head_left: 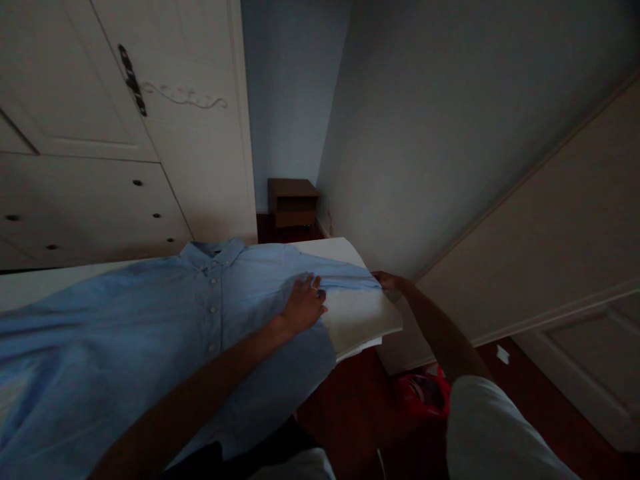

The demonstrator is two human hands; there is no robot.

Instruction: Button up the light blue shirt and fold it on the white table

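Note:
A light blue button-up shirt (260, 287) lies spread front side up, with its collar toward the far edge and its near part hanging over the front. Under it is a white padded board or table top (357, 317). My left hand (305, 305) rests on the shirt near the armpit, fingers spread, a ring on one finger. Farther right, my right hand (387, 280) grips the cuff end of the sleeve (345, 272) at the right edge of the board. That sleeve stretches out between both hands, with creases along it.
Behind the board stands a white wardrobe (205, 153) with drawers. A small brown nightstand (295, 200) is in the far corner. A wall (410, 133) runs close along the right. On the dark red floor sits a red bag (423, 393), below my right arm.

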